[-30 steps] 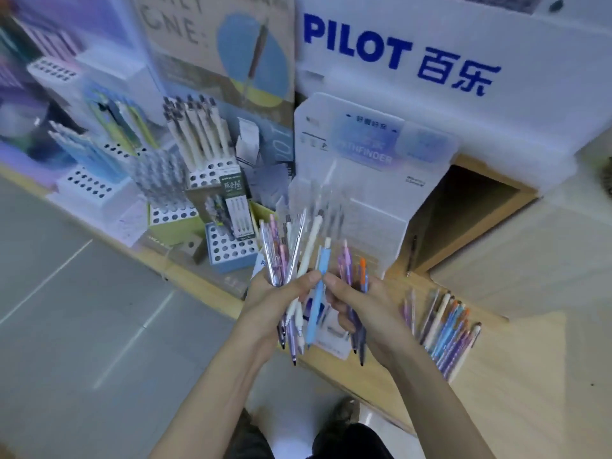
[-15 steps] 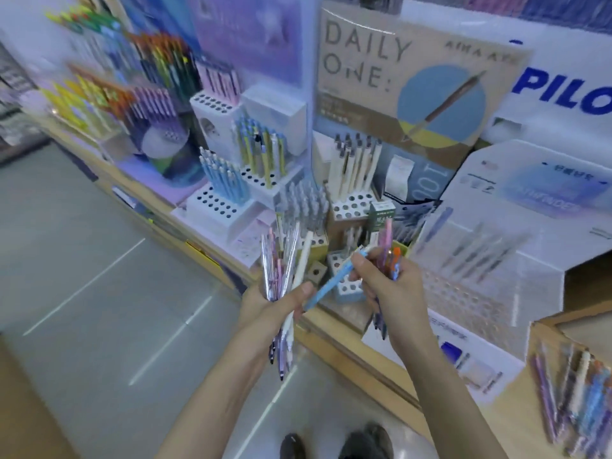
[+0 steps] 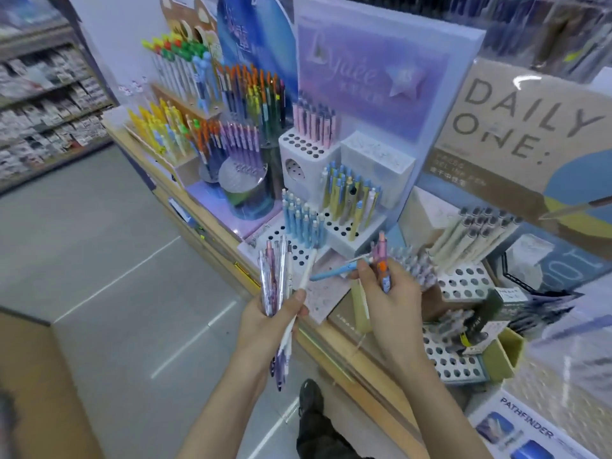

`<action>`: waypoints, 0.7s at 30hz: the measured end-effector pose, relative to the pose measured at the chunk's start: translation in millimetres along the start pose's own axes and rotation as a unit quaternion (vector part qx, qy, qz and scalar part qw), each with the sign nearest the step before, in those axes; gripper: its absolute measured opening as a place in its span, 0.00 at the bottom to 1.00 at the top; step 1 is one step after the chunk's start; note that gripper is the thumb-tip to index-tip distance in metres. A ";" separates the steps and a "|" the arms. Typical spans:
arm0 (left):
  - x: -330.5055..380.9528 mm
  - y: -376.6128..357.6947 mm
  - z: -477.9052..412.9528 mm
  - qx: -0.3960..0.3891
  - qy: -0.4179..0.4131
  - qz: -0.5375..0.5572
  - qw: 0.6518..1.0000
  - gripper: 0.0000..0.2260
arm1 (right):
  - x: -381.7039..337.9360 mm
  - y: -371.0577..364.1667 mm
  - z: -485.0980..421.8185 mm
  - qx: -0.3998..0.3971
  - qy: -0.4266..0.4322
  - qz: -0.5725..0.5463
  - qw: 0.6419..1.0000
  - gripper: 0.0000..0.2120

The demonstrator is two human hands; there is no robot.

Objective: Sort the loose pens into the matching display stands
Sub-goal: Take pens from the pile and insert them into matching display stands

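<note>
Parted further since before — right hand [image 3: 392,303] pinches blue pen [image 3: 331,273], seemingly more behind; left hand [image 3: 265,326] grips a pen bunch [image 3: 276,279]

Front holes of the white stand [image 3: 272,231] look free, I think; blue pens [image 3: 303,221] crowd right behind.

The left hand [image 3: 265,323] holds a fan of pens [image 3: 276,276] upright in front of the counter [image 3: 334,339]. To its right, the right hand [image 3: 394,303] holds a few pens [image 3: 382,260] upright and one pen [image 3: 334,271] crosswise, pointing toward the fan. On the counter behind the hands sits a stepped stand [image 3: 291,187] with pens in its holes, a round rack [image 3: 245,180] to its left, a sign board [image 3: 530,134] behind it to the right, and a holed stand [image 3: 463,283] just right of the right hand.
</note>
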State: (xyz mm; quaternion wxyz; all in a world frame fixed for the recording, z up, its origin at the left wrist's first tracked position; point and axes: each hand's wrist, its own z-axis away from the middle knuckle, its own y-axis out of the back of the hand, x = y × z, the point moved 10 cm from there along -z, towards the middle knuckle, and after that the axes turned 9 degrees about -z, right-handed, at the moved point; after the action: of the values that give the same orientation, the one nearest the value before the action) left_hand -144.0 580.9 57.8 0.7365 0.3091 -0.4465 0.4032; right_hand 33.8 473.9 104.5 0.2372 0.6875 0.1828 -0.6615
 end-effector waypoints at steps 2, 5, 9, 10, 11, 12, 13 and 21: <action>10.9 12.6 -18.6 0.011 -0.004 0.003 1.000 0.08 | -0.1 -17.0 -14.3 -0.002 0.014 0.039 0.999 0.11; 23.5 27.0 -43.2 0.021 -0.006 -0.002 1.000 0.06 | 9.3 -36.1 -33.7 0.007 0.010 0.069 0.998 0.11; 31.9 44.3 -75.7 0.028 0.002 -0.006 1.000 0.09 | 21.0 -63.1 -55.0 -0.001 -0.028 0.057 0.998 0.10; 34.1 47.9 -83.3 0.026 0.004 -0.008 1.000 0.10 | 21.0 -69.6 -57.6 0.000 -0.027 0.058 0.998 0.09; 36.4 51.4 -91.2 0.023 0.006 -0.011 1.000 0.11 | 20.2 -77.1 -59.4 -0.002 -0.022 0.066 0.998 0.10; 38.5 54.5 -99.2 0.017 0.008 -0.013 1.000 0.11 | 19.8 -85.6 -60.3 -0.005 -0.019 0.081 0.997 0.11; 41.0 56.8 -107.6 0.010 0.009 -0.011 1.000 0.11 | 20.6 -94.7 -61.6 -0.008 -0.020 0.093 0.995 0.12; 61.3 74.6 -179.3 -0.089 0.001 -0.042 0.995 0.13 | 35.1 -141.0 -72.6 0.111 -0.044 0.128 0.985 0.07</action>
State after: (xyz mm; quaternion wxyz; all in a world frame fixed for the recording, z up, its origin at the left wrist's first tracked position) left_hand -118.7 782.7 47.0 0.7780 0.2603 -0.4664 0.3309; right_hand 15.9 628.7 58.5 0.2497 0.6977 0.0086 -0.6714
